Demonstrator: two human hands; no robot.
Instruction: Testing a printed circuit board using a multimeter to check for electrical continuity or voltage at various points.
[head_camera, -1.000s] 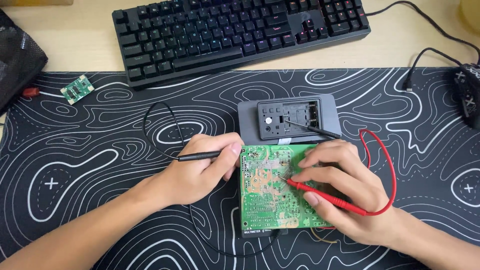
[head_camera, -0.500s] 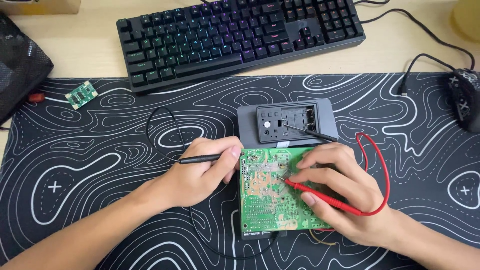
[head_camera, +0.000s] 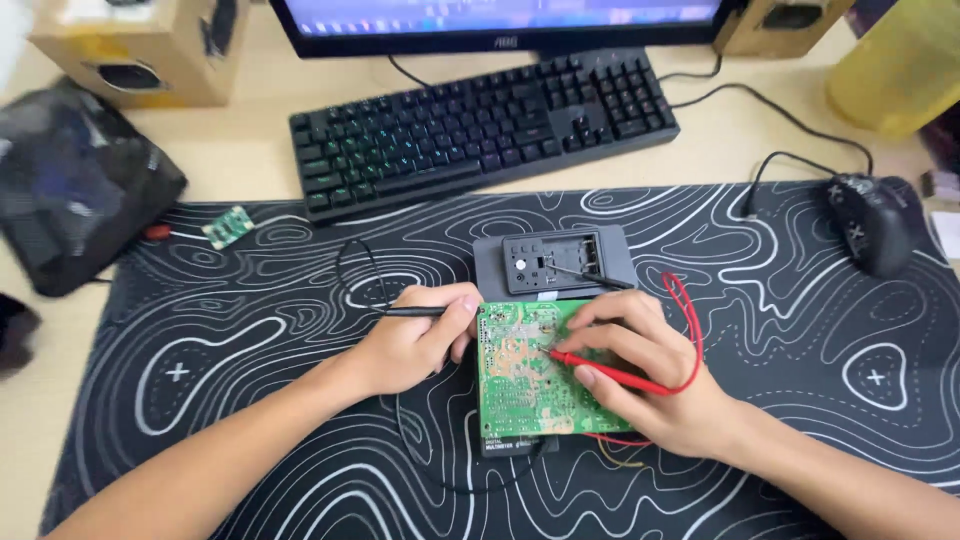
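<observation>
Desk surface, overhead view, even light.
Pale wooden desk (head_camera: 250, 150) under a black desk mat (head_camera: 800, 330) with white contour lines; monitor (head_camera: 500, 20) at the rear edge.

Got the green circuit board (head_camera: 520, 385) flat on my black desk mat (head_camera: 250, 380). My right hand (head_camera: 640, 375) pinches the red probe (head_camera: 600, 372), tip on the board; my left hand (head_camera: 415, 340) holds the black probe (head_camera: 412, 312) at its edge.

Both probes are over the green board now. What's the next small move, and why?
Probably bring the black probe tip down onto a pad. The red probe in the right hand already touches the green circuit board, while the left hand holds the black one at the board's left edge, contact unclear.
</observation>
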